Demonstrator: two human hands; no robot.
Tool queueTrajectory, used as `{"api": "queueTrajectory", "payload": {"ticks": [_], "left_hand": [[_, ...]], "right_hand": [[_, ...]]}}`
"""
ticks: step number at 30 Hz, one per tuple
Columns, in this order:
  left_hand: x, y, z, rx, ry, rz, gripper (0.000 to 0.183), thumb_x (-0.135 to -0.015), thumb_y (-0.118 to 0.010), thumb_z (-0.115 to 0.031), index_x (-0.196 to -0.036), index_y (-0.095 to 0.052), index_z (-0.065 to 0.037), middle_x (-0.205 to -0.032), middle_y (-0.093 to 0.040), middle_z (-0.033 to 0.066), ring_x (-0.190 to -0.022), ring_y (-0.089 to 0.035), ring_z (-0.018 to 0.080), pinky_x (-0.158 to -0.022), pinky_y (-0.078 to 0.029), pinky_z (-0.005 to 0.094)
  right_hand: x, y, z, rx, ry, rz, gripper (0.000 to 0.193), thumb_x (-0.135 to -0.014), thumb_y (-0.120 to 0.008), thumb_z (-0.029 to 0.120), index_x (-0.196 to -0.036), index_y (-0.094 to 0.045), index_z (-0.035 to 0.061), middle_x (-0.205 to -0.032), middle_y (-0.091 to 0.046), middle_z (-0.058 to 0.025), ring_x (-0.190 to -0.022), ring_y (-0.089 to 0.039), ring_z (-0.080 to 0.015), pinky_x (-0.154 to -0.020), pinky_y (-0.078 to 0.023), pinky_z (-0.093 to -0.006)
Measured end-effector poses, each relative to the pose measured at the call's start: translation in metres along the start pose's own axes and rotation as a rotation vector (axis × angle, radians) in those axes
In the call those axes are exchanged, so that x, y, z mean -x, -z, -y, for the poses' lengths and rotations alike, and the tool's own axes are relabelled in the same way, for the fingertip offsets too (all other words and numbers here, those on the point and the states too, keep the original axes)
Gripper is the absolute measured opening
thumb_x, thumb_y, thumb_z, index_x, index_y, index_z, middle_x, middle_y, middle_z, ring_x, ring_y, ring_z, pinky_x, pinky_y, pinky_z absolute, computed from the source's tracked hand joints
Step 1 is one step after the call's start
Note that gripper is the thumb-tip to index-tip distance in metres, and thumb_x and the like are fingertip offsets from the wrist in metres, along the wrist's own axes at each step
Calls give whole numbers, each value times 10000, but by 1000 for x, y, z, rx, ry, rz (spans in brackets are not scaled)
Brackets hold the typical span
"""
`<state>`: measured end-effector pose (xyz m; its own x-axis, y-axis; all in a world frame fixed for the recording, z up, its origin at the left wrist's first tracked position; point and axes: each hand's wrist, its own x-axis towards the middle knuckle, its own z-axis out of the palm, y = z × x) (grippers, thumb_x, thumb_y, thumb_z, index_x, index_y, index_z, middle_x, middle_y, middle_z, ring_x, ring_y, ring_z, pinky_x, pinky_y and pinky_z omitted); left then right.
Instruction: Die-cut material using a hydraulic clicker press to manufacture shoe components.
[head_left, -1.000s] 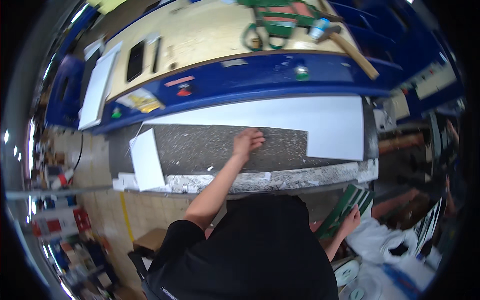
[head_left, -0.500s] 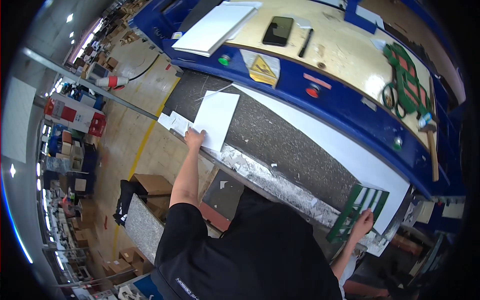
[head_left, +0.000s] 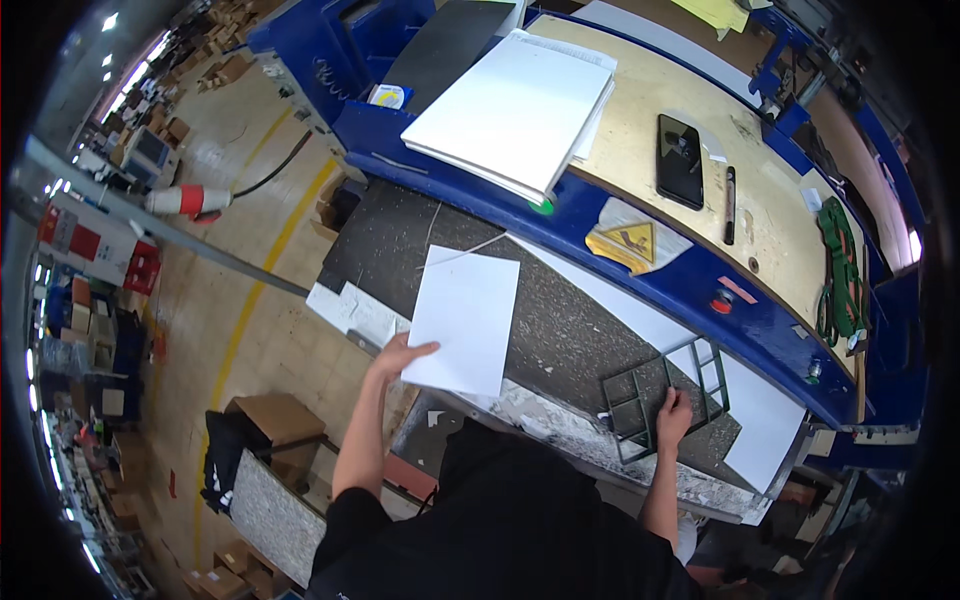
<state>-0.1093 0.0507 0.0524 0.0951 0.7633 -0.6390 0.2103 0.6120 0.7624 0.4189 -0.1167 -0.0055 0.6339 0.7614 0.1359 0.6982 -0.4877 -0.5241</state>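
Note:
My left hand [head_left: 398, 357] grips the near left corner of a white sheet [head_left: 465, 318] that lies on the dark speckled work surface [head_left: 560, 330]. My right hand [head_left: 672, 415] holds the near edge of a dark green metal grid frame [head_left: 665, 393], which rests flat on the same surface to the right. A second, larger white sheet [head_left: 690, 350] lies under and behind the frame, along the blue machine edge.
A stack of white sheets [head_left: 515, 105] sits on the wooden bench top [head_left: 640, 110], with a black phone [head_left: 679, 147], a pen [head_left: 729, 204] and green straps [head_left: 838, 270]. A yellow warning sticker [head_left: 630, 243] marks the blue rail. Cardboard box [head_left: 278, 420] on the floor at left.
The green grid frame, held low at my right side before, now lies on the work surface. My left hand has taken hold of the white sheet, which sits nearer the middle.

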Motion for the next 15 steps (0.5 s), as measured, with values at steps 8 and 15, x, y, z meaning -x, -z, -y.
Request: {"api": "queueTrajectory", "payload": {"ticks": [8, 15], "left_hand": [[15, 91, -15, 105, -37, 185, 505, -731, -807, -108, -1173, -608, 34, -1061, -674, 66, -951, -630, 164, -862, -491, 296], [-1, 107, -25, 118, -110, 356, 534, -707, -804, -72, -1194, -604, 18, -1092, -666, 61, -974, -621, 174, -907, -472, 324]], "right_hand": [[-3, -6, 12, 242, 0, 13, 334, -962, -470, 319, -827, -564, 28, -788, -616, -223, -752, -598, -435, -633, -457, -509], [-1, -11, 17, 265, -2, -28, 325, -949, -480, 316, -807, -559, 34, -790, -617, -211, -730, -603, -433, -617, -470, -519]]}}
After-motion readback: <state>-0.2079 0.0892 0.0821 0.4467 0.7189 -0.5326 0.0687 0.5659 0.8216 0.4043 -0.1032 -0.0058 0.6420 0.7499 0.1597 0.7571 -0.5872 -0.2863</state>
